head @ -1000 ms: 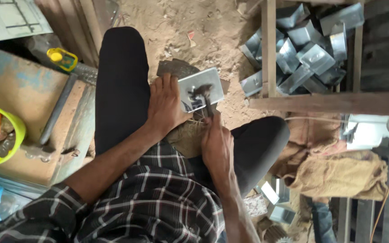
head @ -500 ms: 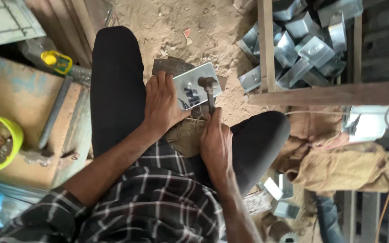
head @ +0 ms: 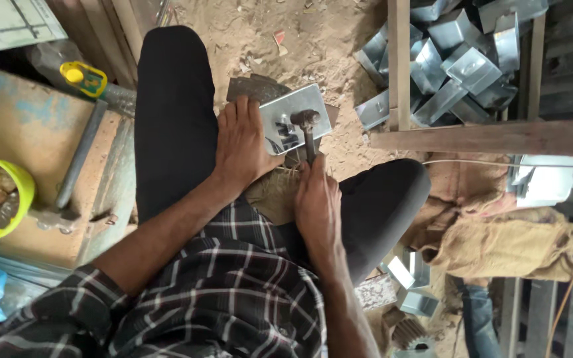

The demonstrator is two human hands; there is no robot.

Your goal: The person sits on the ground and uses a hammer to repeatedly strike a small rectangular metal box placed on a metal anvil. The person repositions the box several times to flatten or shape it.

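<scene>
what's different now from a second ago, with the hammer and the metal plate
The hammer head has come down and a little right onto the middle of the metal plate; the right hand keeps its grip on the handle. The left hand still presses the plate's edge, and the plate has not visibly shifted.

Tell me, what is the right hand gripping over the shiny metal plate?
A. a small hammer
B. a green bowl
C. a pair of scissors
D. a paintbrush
A: the right hand grips the handle of a small hammer, whose head rests on the metal plate.
</scene>
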